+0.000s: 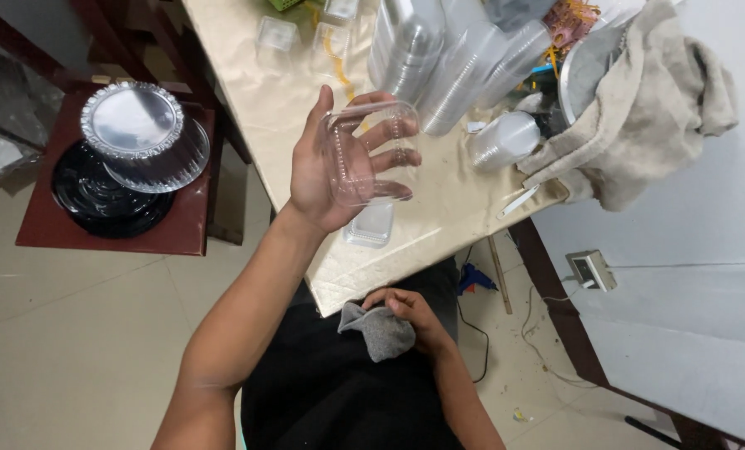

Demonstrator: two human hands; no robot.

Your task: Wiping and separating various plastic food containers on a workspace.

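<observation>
A beige table (256, 108) carries stacks of clear lids (406, 50) and a tan cloth (655, 108). Above its near edge, the left hand (322, 171) holds a clear plastic box (368, 154) upright against the palm, its fingers (389, 133) spread behind it. Lower down, the right hand (410, 317) pinches a grey rag (381, 333) at the lap, well apart from the box.

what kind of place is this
Likely a small home workshop for packing food containers: stacks of clear plastic lids crowd the table, cake-dome covers sit on a side stand, and the left hand holds a clear container.
</observation>
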